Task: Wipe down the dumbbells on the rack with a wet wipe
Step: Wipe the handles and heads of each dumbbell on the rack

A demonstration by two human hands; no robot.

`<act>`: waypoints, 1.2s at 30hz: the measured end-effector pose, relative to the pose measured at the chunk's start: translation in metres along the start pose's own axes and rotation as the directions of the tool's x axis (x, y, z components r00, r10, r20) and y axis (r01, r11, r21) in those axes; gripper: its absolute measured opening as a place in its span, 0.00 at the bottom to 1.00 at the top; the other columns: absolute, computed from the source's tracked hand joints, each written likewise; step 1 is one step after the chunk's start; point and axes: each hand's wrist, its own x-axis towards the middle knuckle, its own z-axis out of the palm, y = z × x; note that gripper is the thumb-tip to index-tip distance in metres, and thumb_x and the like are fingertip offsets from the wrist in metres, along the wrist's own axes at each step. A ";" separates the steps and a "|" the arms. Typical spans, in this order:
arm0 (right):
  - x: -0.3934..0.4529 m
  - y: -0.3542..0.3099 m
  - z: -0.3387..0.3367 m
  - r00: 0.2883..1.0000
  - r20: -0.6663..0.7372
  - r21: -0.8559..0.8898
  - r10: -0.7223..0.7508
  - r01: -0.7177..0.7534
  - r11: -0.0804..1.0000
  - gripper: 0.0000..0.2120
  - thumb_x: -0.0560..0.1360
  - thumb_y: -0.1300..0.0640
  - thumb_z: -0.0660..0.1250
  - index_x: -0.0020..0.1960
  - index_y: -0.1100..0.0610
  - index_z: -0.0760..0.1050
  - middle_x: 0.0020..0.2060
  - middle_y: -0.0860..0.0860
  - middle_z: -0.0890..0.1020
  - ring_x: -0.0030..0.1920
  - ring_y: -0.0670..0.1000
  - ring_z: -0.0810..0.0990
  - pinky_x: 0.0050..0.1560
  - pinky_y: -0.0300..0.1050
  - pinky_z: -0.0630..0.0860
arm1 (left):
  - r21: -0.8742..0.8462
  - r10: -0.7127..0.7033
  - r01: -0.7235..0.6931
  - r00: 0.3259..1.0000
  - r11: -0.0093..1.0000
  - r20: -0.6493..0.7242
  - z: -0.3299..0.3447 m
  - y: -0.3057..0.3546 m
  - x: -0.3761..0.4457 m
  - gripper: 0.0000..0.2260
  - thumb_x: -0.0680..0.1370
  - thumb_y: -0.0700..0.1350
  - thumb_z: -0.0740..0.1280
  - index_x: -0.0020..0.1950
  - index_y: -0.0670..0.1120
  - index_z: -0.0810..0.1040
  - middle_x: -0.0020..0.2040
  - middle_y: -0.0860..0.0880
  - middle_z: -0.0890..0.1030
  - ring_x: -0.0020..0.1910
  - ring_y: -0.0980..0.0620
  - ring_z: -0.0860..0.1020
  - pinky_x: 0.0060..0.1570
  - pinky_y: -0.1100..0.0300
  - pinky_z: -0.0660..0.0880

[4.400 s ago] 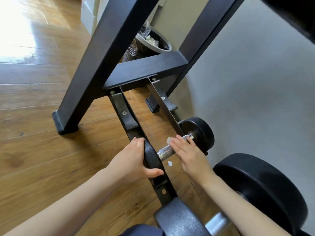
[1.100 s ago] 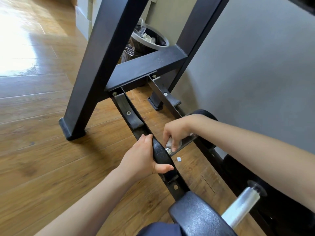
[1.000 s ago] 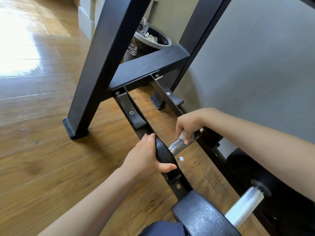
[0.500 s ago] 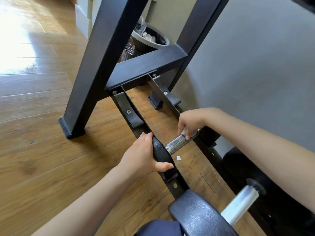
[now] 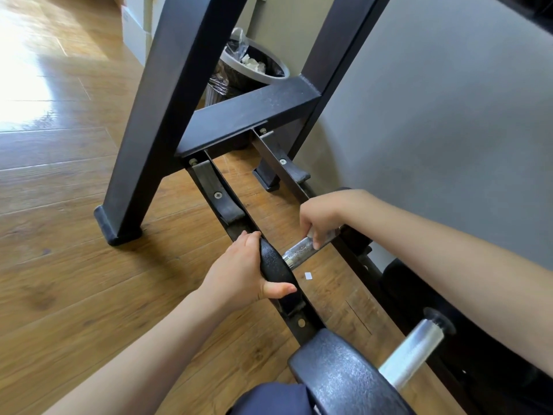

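Gripping dumbbell [image 5: 276,266] head, left hand [image 5: 239,275], right hand [image 5: 321,215] around handle

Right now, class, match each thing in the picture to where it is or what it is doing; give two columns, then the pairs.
1. left hand
2. right hand
3. grey round waste bin
4. small white paper scrap

A. lying on the wooden floor
B. behind the black rack frame
C. gripping the small dumbbell's black end plate
D. closed around the knurled steel handle

Pairs: 1-C, 2-D, 3-B, 4-A
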 end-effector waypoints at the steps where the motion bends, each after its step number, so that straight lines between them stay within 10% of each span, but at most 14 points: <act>1: 0.001 -0.007 0.004 1.000 -0.007 0.025 -0.027 0.027 0.999 0.19 0.74 0.57 0.70 0.65 0.56 0.75 0.46 0.49 0.80 0.43 0.47 0.79 0.39 0.35 0.75 | 0.003 0.000 0.000 1.000 1.000 -0.002 0.000 0.000 0.000 0.55 0.65 0.67 0.72 0.79 0.43 0.48 0.79 0.44 0.53 0.78 0.49 0.51 0.73 0.55 0.57; 6: 0.004 -0.023 0.025 0.989 -0.076 0.179 -0.130 0.142 0.974 0.21 0.73 0.59 0.70 0.66 0.53 0.74 0.60 0.48 0.78 0.58 0.50 0.77 0.63 0.48 0.71 | -0.003 0.002 -0.002 1.000 1.000 -0.008 0.000 0.002 -0.001 0.54 0.66 0.67 0.72 0.79 0.42 0.48 0.79 0.45 0.53 0.78 0.49 0.51 0.73 0.55 0.57; 10: -0.017 0.007 0.031 0.963 -0.268 0.310 0.025 0.062 0.949 0.17 0.73 0.60 0.70 0.61 0.52 0.78 0.52 0.46 0.80 0.52 0.44 0.76 0.51 0.36 0.71 | -0.001 -0.004 0.004 1.000 1.000 -0.009 0.000 0.000 -0.001 0.54 0.66 0.67 0.72 0.79 0.43 0.48 0.79 0.44 0.53 0.78 0.49 0.51 0.73 0.55 0.57; 15: -0.043 -0.007 0.083 0.650 -0.674 0.698 0.352 0.402 0.593 0.10 0.74 0.59 0.69 0.53 0.51 0.81 0.41 0.38 0.80 0.46 0.36 0.78 0.44 0.26 0.73 | -0.007 0.000 0.000 1.000 1.000 -0.008 0.001 0.000 0.000 0.54 0.65 0.67 0.72 0.79 0.43 0.49 0.79 0.45 0.53 0.78 0.50 0.51 0.73 0.57 0.55; 22: -0.025 -0.008 0.148 0.725 -0.135 0.904 0.675 0.369 -0.215 0.13 0.79 0.57 0.62 0.56 0.64 0.78 0.47 0.56 0.83 0.47 0.50 0.82 0.45 0.38 0.77 | -0.006 -0.012 0.012 1.000 1.000 -0.012 0.000 0.000 0.000 0.54 0.65 0.66 0.73 0.79 0.44 0.49 0.79 0.45 0.53 0.78 0.49 0.52 0.74 0.55 0.56; 28: -0.014 -0.025 0.118 0.773 -0.014 0.633 0.635 0.498 -0.592 0.13 0.82 0.52 0.55 0.56 0.58 0.74 0.52 0.56 0.78 0.52 0.51 0.78 0.62 0.46 0.70 | -0.012 -0.019 0.019 1.000 1.000 -0.010 0.002 0.000 0.001 0.54 0.64 0.67 0.73 0.79 0.44 0.50 0.79 0.46 0.56 0.76 0.48 0.59 0.72 0.53 0.62; 36: 0.001 -0.058 0.119 0.729 -0.034 0.634 0.683 0.544 -0.549 0.09 0.81 0.57 0.59 0.44 0.52 0.75 0.46 0.51 0.80 0.50 0.49 0.77 0.60 0.46 0.70 | -0.001 -0.013 0.013 1.000 1.000 -0.017 0.004 -0.003 0.002 0.54 0.64 0.68 0.72 0.79 0.45 0.49 0.78 0.48 0.57 0.76 0.50 0.59 0.71 0.56 0.63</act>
